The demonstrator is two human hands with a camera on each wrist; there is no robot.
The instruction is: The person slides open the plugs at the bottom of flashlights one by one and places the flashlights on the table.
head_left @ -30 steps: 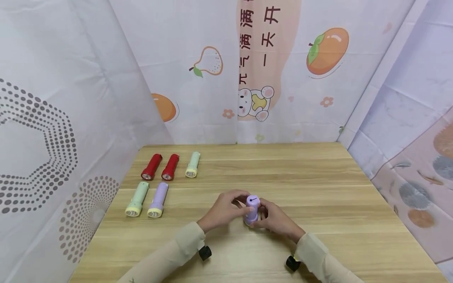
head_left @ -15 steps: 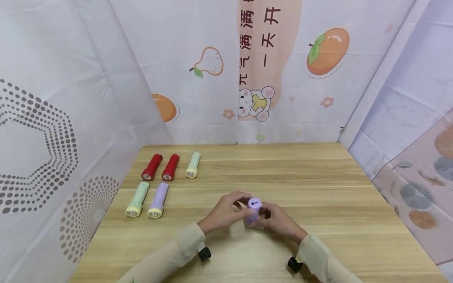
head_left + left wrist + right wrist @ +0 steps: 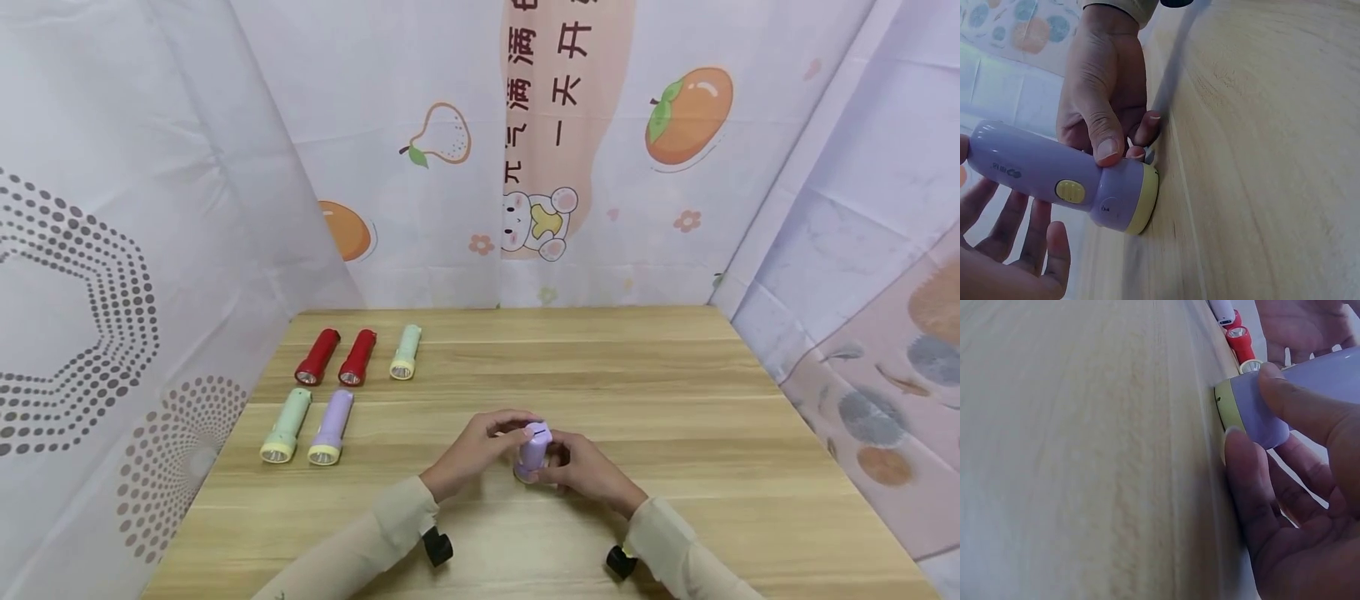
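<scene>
A lilac flashlight [image 3: 533, 452] stands on its pale yellow lens end near the middle of the wooden table, tail end up. My left hand [image 3: 480, 447] holds it near the tail from the left, thumb in front and fingers curving behind. From the right, my right hand [image 3: 588, 471] grips the wide head low down. In the left wrist view the right thumb [image 3: 1105, 134] presses on the head, and a yellow switch [image 3: 1070, 191] shows on the body. The right wrist view has the yellow rim [image 3: 1230, 406] of the flashlight against the tabletop.
On the table's left lie two red flashlights [image 3: 317, 357] and a pale green one [image 3: 406, 352] in a back row. Before them lie another pale green flashlight [image 3: 287, 425] and a lilac one [image 3: 331, 427]. Printed curtains [image 3: 420, 208] stand behind and at both sides.
The upright flashlight has turned slightly, shown by the dark mark on its tail end. My left thumb has shifted up toward the tail. The right hand keeps its grip low down.
</scene>
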